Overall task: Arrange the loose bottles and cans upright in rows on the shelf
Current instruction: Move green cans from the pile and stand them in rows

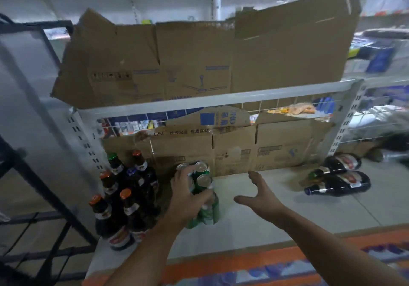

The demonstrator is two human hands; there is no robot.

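Several dark glass bottles (124,199) with orange, green and blue caps stand upright in rows at the left end of the white shelf (254,217). Beside them stands a cluster of green cans (204,181) with silver tops. My left hand (188,199) is wrapped around the front green can of that cluster. My right hand (261,191) hovers above the shelf just right of the cans, fingers spread, holding nothing. Two dark bottles (338,184) lie on their sides at the right end of the shelf.
Flattened cardboard (234,150) lines the back of the shelf, and more cardboard (199,60) stands on the shelf above. White perforated uprights (84,135) frame the bay. A black metal rack (33,188) stands to the left. An orange strip (243,263) edges the shelf front.
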